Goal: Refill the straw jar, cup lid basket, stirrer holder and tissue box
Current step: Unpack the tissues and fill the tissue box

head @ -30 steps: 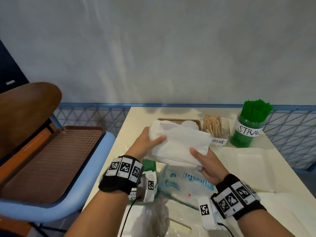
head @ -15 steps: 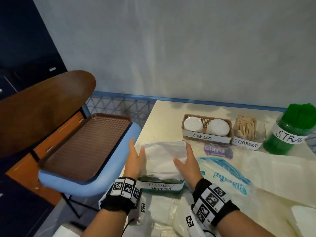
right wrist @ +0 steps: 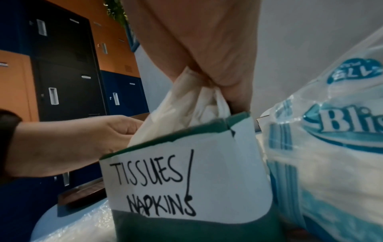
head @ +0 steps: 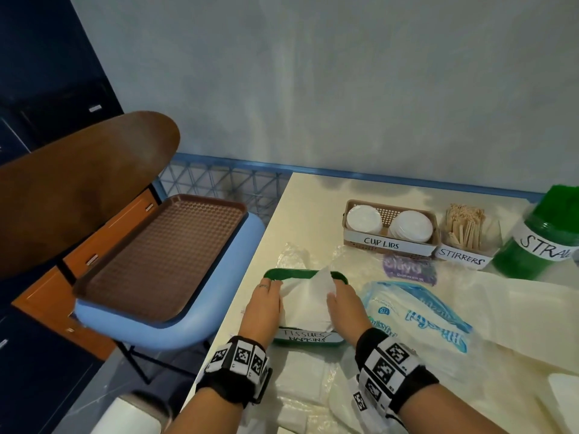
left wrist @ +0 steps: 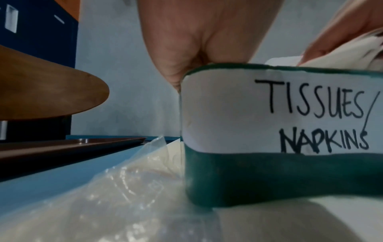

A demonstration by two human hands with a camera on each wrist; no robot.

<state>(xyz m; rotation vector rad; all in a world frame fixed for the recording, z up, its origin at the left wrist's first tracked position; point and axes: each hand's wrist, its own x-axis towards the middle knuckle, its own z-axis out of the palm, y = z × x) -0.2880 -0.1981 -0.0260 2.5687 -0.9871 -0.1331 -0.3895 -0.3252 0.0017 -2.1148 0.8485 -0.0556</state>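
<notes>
Head view, tissue box: I've got the green tissue box [head: 308, 308] near the front left edge of the surface [head: 300, 208], its "TISSUES/NAPKINS" label facing me.
Head view, tissues: a white wad of tissues [head: 308, 300] sits in the box, one corner poking up above the rim.
Head view, left hand: my left hand [head: 263, 308] lies flat on the left side of the wad, fingers straight, pressing down.
Head view, right hand: my right hand [head: 346, 310] is on the right side of the wad, fingers on the paper; I cannot tell from here whether they curl.
Head view, the rest: cup lid basket [head: 390, 228], stirrer holder [head: 466, 239] and straw jar [head: 542, 242] line up along the back, well apart from the box. A blue-printed tissue pack [head: 419, 314] lies just right of the box. Brown tray [head: 156, 258] on a blue chair [head: 175, 327] to the left.
Left wrist view: box label close up; the palm drops behind the rim, fingers hidden.
Right wrist view: thumb and fingers pinch a fold of tissue just above the box's right corner; the tissue pack is right beside the box, and the left hand rests on the paper opposite.
</notes>
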